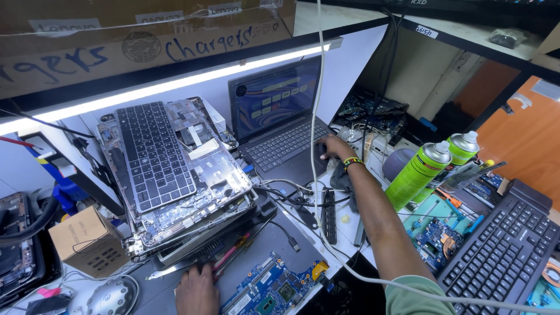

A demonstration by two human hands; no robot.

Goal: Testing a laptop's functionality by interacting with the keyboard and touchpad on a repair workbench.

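— Where are the two hands?

— The right hand [333,147] is stretched out to the open dark grey laptop [280,125] with a lit blue screen, resting at the right end of its palm rest with the fingers curled down; nothing is gripped. The left hand [198,289] lies flat and loose on the grey work mat [256,248], at the near edge of a tilted stack of stripped silver laptop shells [181,175], the top one showing a black keyboard.

— What lies beside the left hand?

— A blue circuit board [274,289] to its right, a red-handled tool [230,254] just above it.

— And further out?

— Two bright green spray cans [417,175] stand right of the forearm, a black desktop keyboard [504,248] beyond them. A small brown cardboard box [87,242] sits far left.
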